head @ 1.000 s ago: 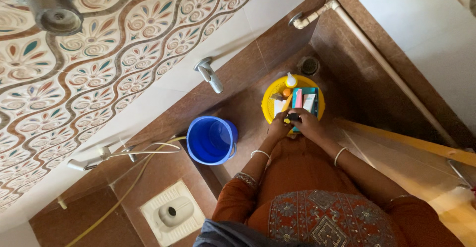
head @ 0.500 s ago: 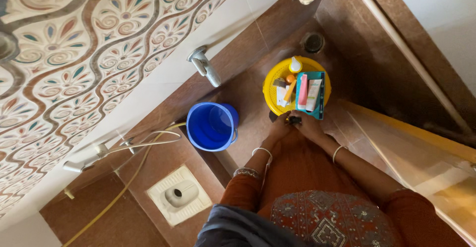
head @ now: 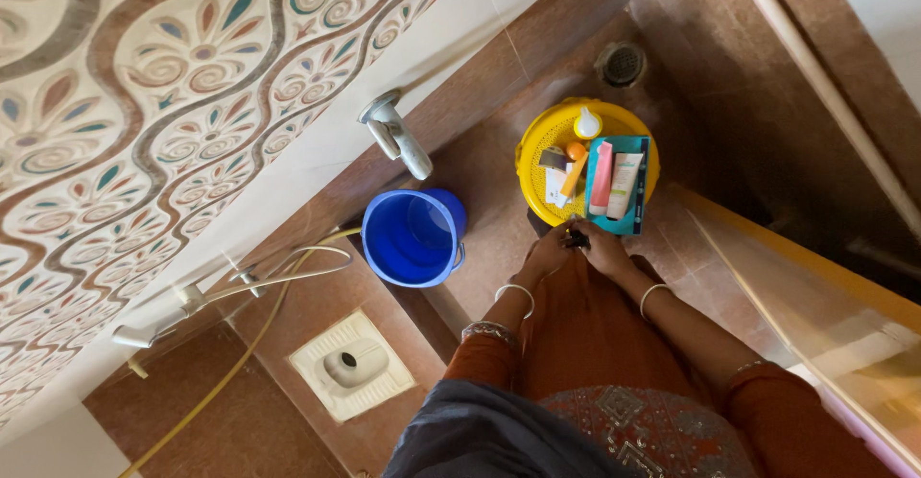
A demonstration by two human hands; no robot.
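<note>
Left hand [head: 547, 253] and right hand [head: 604, 248] pinch one small dark object [head: 576, 239]; detail unclear.

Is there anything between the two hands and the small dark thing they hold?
Nothing visible stands between them. The left hand and the right hand both touch the small dark object directly, holding it just in front of the yellow basket. What the object is cannot be told.

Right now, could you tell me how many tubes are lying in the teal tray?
2: a pink tube on the left and a white tube beside it in the teal tray; others may be hidden underneath.
</note>
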